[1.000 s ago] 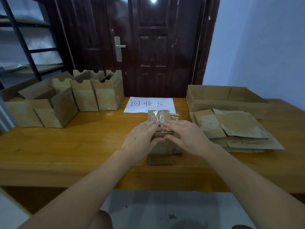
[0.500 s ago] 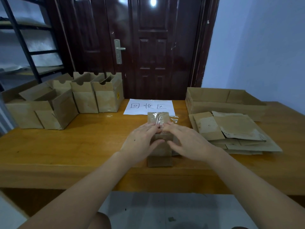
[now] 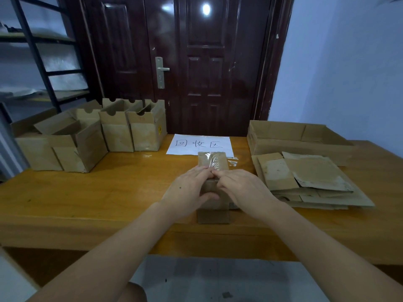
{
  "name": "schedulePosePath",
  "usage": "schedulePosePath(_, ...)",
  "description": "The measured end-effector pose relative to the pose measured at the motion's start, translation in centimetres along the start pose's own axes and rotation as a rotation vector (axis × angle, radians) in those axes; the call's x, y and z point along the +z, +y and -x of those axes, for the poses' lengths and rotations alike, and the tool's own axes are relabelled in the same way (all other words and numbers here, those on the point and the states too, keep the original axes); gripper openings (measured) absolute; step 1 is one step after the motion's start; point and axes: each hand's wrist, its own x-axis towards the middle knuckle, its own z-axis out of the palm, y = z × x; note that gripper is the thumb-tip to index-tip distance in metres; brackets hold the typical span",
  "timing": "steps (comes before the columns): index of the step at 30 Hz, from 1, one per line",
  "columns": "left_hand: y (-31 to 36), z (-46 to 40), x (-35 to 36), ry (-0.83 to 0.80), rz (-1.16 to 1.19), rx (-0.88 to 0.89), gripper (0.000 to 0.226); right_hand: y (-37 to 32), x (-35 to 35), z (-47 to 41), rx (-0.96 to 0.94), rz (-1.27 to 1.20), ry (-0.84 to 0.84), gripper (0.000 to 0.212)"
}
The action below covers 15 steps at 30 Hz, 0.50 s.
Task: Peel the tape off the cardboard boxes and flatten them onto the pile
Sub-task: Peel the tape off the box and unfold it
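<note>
1. Wooden surface [image 3: 109,192] before a dark door [image 3: 196,62].
2. Both hands, left hand [image 3: 187,190] and right hand [image 3: 242,188], hold the taped box [image 3: 212,164] with curled fingers, just beside the flattened pile [image 3: 316,179].
3. Open boxes [image 3: 117,127] stand well left of the pile; contents unseen.

1. The wooden table [image 3: 91,192] shows a broad bare stretch left of the small cardboard box [image 3: 213,212], open for a hand to pass
2. A cluster of upright open boxes [image 3: 117,131] blocks the far left of the table, packed side by side
3. A white paper sign [image 3: 200,144] lies flat behind the small box, low enough to cross over
4. The pile of flattened cardboard [image 3: 316,182] lies just right of the small box, leaving only a narrow strip of wood between them
5. A shallow cardboard tray [image 3: 301,144] walls off the far right behind the pile
6. Both forearms cross the near table edge, converging on the small box
7. The dark door [image 3: 207,62] closes the space behind the table
</note>
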Motion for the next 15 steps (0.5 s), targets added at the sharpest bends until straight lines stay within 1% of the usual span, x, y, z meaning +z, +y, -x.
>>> schedulePosePath(2, -0.07, 0.12, -0.13, -0.012, 0.025, 0.003, 0.057, -0.45, -0.18, 0.07, 0.063, 0.002, -0.036, 0.015)
schedulePosePath(4, -0.1, 0.24, -0.27, -0.013, 0.088, -0.003, 0.05, -0.88, -0.51, 0.27, 0.169, -0.034, -0.078, 0.021)
schedulePosePath(6, 0.03, 0.38, -0.51, -0.012, 0.116, -0.007, 0.042, -1.04, -0.66, 0.44, 0.22, -0.079, -0.095, 0.024)
schedulePosePath(8, 0.11, 0.36, -0.62, -0.006, 0.079, 0.027, 0.03, -1.1, -0.61, 0.51, 0.227, -0.127, -0.093, 0.022)
schedulePosePath(10, 0.17, 0.24, -0.66, -0.002, 0.034, 0.046, 0.018, -0.95, -0.46, 0.61, 0.245, -0.162, -0.09, 0.017)
schedulePosePath(12, 0.31, 0.13, -0.7, 0.012, 0.034, 0.068, 0.017, -0.89, -0.46, 0.68, 0.248, -0.157, -0.067, 0.01)
schedulePosePath(15, 0.47, 0.15, -0.72, 0.036, 0.076, 0.061, 0.014, -0.96, -0.67, 0.51, 0.232, -0.147, -0.063, 0.004)
